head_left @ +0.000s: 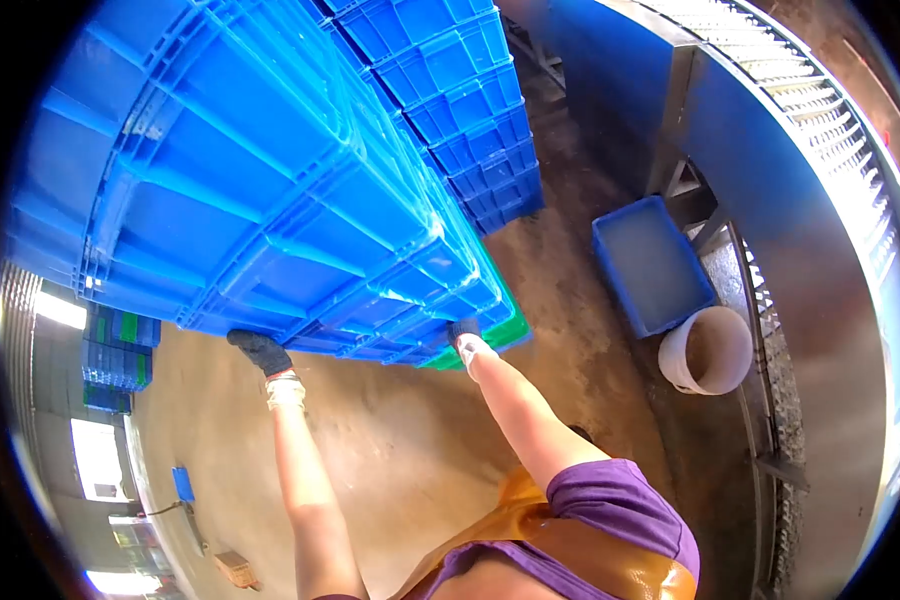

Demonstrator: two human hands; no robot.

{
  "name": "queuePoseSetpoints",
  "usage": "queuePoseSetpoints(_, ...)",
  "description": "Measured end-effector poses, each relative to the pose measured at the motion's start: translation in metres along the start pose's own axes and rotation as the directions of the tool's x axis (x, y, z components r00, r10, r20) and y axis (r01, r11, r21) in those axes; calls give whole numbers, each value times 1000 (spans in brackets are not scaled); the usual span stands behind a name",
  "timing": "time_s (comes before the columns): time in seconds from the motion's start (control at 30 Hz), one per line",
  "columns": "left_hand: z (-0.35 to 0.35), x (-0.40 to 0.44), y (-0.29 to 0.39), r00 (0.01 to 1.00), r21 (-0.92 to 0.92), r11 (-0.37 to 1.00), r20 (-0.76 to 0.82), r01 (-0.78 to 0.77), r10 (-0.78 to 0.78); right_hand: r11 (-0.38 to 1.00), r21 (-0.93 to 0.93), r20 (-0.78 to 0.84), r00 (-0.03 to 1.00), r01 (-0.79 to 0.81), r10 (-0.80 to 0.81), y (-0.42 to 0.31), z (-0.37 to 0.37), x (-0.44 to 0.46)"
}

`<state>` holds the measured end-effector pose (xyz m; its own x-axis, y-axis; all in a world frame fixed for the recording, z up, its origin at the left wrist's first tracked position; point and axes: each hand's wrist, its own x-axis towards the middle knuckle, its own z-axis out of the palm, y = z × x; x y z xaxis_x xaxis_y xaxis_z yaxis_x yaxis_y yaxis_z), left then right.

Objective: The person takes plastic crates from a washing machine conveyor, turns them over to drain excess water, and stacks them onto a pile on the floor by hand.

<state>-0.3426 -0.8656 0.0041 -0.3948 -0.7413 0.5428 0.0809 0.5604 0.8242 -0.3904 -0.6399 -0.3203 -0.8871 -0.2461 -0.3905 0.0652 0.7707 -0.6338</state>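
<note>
A tall stack of blue plastic crates [300, 220] fills the upper left of the head view, its ribbed sides towards me. My left hand [260, 352], in a dark glove, is closed at the lower edge of the stack's near side. Further right, my right hand [463, 333], also gloved, holds the same stack near its corner; most of its fingers are hidden against the crate. Just below that hand, a green crate [510, 330] shows at the foot of the stack. Both of my arms reach forward, with pale cuffs at the wrists.
Behind stands another stack of blue crates [470, 110]. On the right floor are a blue tub [652, 262] of cloudy liquid and a white bucket [676, 362], beside a metal conveyor [820, 230]. More crates [118, 358] stand far left. Brown concrete floor [390, 440] lies below me.
</note>
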Motion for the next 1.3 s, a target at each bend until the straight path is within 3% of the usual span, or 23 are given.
queuePoseSetpoints(0.07,-5,-3,-9,999,5,1000,39,-16,16,1000,-23,-9,1000,18,-19,-1,1,9)
queuePoseSetpoints(0.17,-12,2,-26,997,-313,950,66,-4,26,997,-59,-34,998,55,-57,-3,-3,18)
queuePoseSetpoints(0.3,-2,10,-49,984,-320,941,-166,-109,57,993,-84,-109,990,85,-94,2,-3,13)
queuePoseSetpoints(0.37,3,10,-56,974,-250,958,-210,-144,91,969,243,-136,988,-35,69,-1,0,7)
queuePoseSetpoints(0.4,5,7,-60,967,-198,965,-223,-172,127,831,542,-101,973,-121,208,-3,1,2)
queuePoseSetpoints(0.47,10,-10,-67,955,-74,970,-209,-232,212,833,499,-393,919,240,-30,-3,-12,-8)
queuePoseSetpoints(0.5,20,-22,-74,957,-32,967,-158,-251,243,678,712,-254,967,182,7,3,-8,0)
queuePoseSetpoints(0.57,34,-72,-81,961,-10,961,2,-275,275,731,627,-354,934,270,-41,35,18,-4)
queuePoseSetpoints(0.63,37,-142,-84,928,-28,961,256,-274,271,870,493,-77,997,26,14,89,36,-27)
queuePoseSetpoints(0.73,31,-255,-81,665,-94,966,710,-239,233,884,434,-1,981,-175,195,153,28,-142)
queuePoseSetpoints(0.8,16,-326,-70,338,-156,969,916,-192,214,933,232,3,960,-274,281,202,10,-235)
queuePoseSetpoints(0.83,8,-361,-58,154,-194,966,963,-170,220,906,308,-54,946,-289,320,246,32,-273)
queuePoseSetpoints(0.87,-1,-397,-44,-25,-245,958,970,-147,244,907,171,52,923,-385,382,268,13,-335)
queuePoseSetpoints(0.9,-6,-426,-37,-201,-285,952,945,-114,259,777,352,-85,808,-523,583,288,20,-389)
queuePoseSetpoints(0.93,-16,-457,-23,-359,-337,937,889,-90,285,760,317,-241,727,-567,643,307,22,-448)
queuePoseSetpoints(1.0,-37,-519,6,-610,-436,899,723,-38,325,579,409,-133,582,-705,802,448,129,-510)
queuePoseSetpoints(1.03,-52,-555,21,-696,-481,876,634,-14,337,453,540,-231,392,-710,890,429,111,-590)
queuePoseSetpoints(1.07,-69,-588,38,-764,-524,852,548,4,340,339,658,-297,183,-673,937,401,97,-670)
queuePoseSetpoints(1.13,-89,-642,69,-851,-583,813,421,11,313,136,805,-167,0,-577,986,370,102,-776)
queuePoseSetpoints(1.2,-107,-690,110,-896,-623,782,355,-14,267,177,769,-209,20,-614,978,360,145,-854)
queuePoseSetpoints(1.23,-113,-711,135,-907,-620,784,339,-17,249,105,845,-198,-125,-524,972,351,165,-876)
queuePoseSetpoints(1.27,-68,-815,80,-749,-765,605,264,221,607,44,908,-167,-262,-417,951,345,184,-907)
queuePoseSetpoints(1.3,-86,-850,115,-776,-692,674,267,259,572,23,918,-147,-288,-395,946,338,198,-936)
